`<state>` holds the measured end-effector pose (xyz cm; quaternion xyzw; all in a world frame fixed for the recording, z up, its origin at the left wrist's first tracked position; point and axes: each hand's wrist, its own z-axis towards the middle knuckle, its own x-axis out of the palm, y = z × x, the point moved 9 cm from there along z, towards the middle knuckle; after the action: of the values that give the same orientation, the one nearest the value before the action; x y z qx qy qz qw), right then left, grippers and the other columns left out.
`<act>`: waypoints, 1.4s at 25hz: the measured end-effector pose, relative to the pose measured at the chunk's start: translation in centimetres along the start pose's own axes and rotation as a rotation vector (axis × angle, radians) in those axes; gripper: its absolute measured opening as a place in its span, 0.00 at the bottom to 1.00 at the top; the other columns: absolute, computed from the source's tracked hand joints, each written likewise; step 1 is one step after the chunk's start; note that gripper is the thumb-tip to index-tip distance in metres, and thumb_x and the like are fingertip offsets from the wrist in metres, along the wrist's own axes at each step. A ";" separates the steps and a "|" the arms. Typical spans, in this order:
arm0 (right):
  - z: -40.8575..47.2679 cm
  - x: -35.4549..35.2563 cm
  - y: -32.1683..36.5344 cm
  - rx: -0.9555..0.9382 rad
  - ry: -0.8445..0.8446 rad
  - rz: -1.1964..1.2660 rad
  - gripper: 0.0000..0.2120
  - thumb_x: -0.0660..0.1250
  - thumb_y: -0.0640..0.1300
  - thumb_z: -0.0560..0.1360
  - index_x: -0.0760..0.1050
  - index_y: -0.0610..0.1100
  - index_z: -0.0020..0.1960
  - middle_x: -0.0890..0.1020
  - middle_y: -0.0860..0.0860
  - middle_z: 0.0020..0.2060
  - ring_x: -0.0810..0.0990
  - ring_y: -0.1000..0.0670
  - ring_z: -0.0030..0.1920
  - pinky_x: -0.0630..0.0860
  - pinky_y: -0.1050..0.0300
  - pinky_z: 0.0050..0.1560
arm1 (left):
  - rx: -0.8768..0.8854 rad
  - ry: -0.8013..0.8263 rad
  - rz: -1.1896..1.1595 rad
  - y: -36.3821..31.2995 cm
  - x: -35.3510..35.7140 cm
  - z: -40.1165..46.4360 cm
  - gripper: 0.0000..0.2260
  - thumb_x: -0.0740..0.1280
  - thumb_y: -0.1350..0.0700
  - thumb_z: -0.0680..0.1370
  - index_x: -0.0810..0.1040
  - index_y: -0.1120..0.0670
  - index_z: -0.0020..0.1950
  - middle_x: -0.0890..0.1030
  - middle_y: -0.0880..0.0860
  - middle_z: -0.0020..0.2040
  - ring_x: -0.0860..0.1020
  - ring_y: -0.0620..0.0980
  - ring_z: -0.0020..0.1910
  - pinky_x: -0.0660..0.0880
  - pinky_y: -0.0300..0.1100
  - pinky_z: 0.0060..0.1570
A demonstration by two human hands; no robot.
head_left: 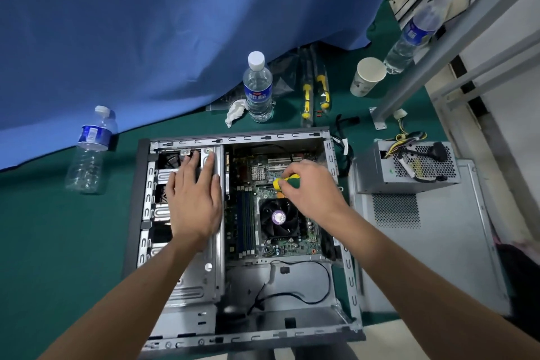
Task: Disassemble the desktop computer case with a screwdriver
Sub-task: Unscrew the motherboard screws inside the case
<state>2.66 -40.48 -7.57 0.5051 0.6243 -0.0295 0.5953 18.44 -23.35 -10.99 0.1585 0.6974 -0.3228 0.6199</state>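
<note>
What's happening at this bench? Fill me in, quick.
A person is taking apart a desktop computer case lying open on a green mat. The left hand rests flat on the drive cage, steadying it. The right hand grips a yellow-and-green screwdriver over the motherboard, just above the CPU fan. The power supply already sits outside, on the removed side panel.

The computer case (347, 266) lies flat on its side on the green surface, near the front edge. Its side cover is off, so the green board and the black fan inside show. The screwdriver (285, 181) has a yellow and green handle and points down over the board.
</note>
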 end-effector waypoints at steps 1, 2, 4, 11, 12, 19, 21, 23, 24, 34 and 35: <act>0.1 0.3 0.0 0.002 0.012 -0.001 0.09 0.68 0.50 0.77 0.80 0.47 0.53 0.80 0.51 0.51 0.78 0.49 0.50 0.76 0.52 0.52 | -0.003 -0.002 0.002 0.0 0.0 0.0 0.23 0.45 0.43 0.84 0.62 0.45 0.77 0.65 0.53 0.76 0.59 0.52 0.76 0.54 0.54 0.74; 0.2 0.6 0.1 0.003 0.026 0.006 0.09 0.68 0.50 0.77 0.80 0.47 0.53 0.80 0.51 0.52 0.78 0.49 0.49 0.76 0.53 0.52 | -0.007 -0.002 0.000 0.0 -0.1 0.0 0.23 0.45 0.43 0.84 0.62 0.45 0.77 0.65 0.53 0.76 0.59 0.52 0.76 0.54 0.54 0.74; 0.5 1.0 0.4 0.006 0.052 0.024 0.09 0.68 0.49 0.77 0.80 0.46 0.53 0.79 0.51 0.53 0.80 0.48 0.47 0.76 0.53 0.52 | -0.010 -0.006 -0.003 0.0 -0.1 -0.1 0.22 0.46 0.44 0.84 0.62 0.45 0.77 0.65 0.53 0.76 0.59 0.51 0.76 0.54 0.53 0.73; 1.5 1.1 1.3 -0.043 0.099 -0.030 0.09 0.67 0.49 0.78 0.79 0.45 0.54 0.77 0.53 0.50 0.79 0.49 0.41 0.75 0.54 0.50 | -0.011 -0.014 -0.002 -0.2 -0.4 0.0 0.22 0.48 0.46 0.83 0.66 0.47 0.76 0.68 0.55 0.74 0.62 0.54 0.74 0.58 0.55 0.71; 1.5 1.1 1.7 -0.062 0.110 -0.045 0.09 0.67 0.48 0.78 0.79 0.45 0.55 0.77 0.53 0.50 0.78 0.49 0.44 0.74 0.54 0.50 | -0.012 -0.011 -0.002 -0.2 -0.5 0.0 0.23 0.48 0.46 0.83 0.66 0.47 0.76 0.68 0.55 0.74 0.62 0.54 0.74 0.58 0.56 0.71; 4.1 1.8 7.5 -0.204 0.259 -0.385 0.12 0.65 0.40 0.77 0.67 0.41 0.36 0.73 0.45 0.40 0.80 0.39 0.46 0.73 0.52 0.42 | -0.010 -0.004 0.015 -0.2 -0.3 0.0 0.23 0.47 0.45 0.83 0.65 0.47 0.76 0.67 0.55 0.74 0.61 0.54 0.75 0.58 0.55 0.72; 5.0 2.2 8.8 -0.140 0.308 -0.330 0.16 0.64 0.41 0.77 0.63 0.43 0.33 0.73 0.42 0.44 0.79 0.37 0.49 0.75 0.51 0.46 | -0.008 -0.007 0.015 -0.2 -0.3 0.0 0.23 0.47 0.46 0.83 0.65 0.47 0.76 0.67 0.55 0.74 0.61 0.54 0.75 0.57 0.55 0.72; 5.8 2.2 9.1 -0.043 0.356 -0.203 0.11 0.63 0.45 0.76 0.70 0.41 0.37 0.75 0.39 0.54 0.78 0.38 0.53 0.73 0.53 0.50 | -0.009 -0.006 0.020 -0.1 -0.3 0.0 0.23 0.47 0.46 0.83 0.65 0.47 0.77 0.67 0.55 0.74 0.61 0.53 0.75 0.56 0.54 0.72; 6.1 2.2 9.0 -0.012 0.379 -0.145 0.10 0.63 0.45 0.76 0.74 0.39 0.44 0.76 0.40 0.56 0.77 0.39 0.55 0.72 0.55 0.49 | -0.009 -0.009 0.020 -0.1 -0.3 0.0 0.23 0.47 0.46 0.83 0.65 0.47 0.76 0.67 0.55 0.74 0.61 0.53 0.75 0.56 0.54 0.72; 4.2 2.8 11.7 -0.456 0.308 -0.726 0.14 0.55 0.50 0.83 0.68 0.42 0.61 0.81 0.44 0.51 0.80 0.40 0.51 0.65 0.51 0.39 | -0.018 0.009 0.022 -0.1 -0.1 0.0 0.23 0.47 0.45 0.83 0.64 0.47 0.77 0.66 0.54 0.75 0.61 0.53 0.76 0.55 0.54 0.73; 3.8 3.0 12.5 -0.553 0.328 -0.726 0.11 0.57 0.47 0.82 0.68 0.43 0.61 0.80 0.45 0.52 0.79 0.41 0.51 0.65 0.51 0.40 | -0.016 0.004 0.023 -0.1 -0.1 0.0 0.23 0.47 0.46 0.83 0.64 0.47 0.77 0.67 0.55 0.75 0.61 0.53 0.76 0.55 0.54 0.73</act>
<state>14.34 -34.97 -3.95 0.0757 0.8303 0.0118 0.5520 18.34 -23.40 -10.83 0.1624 0.6994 -0.3099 0.6233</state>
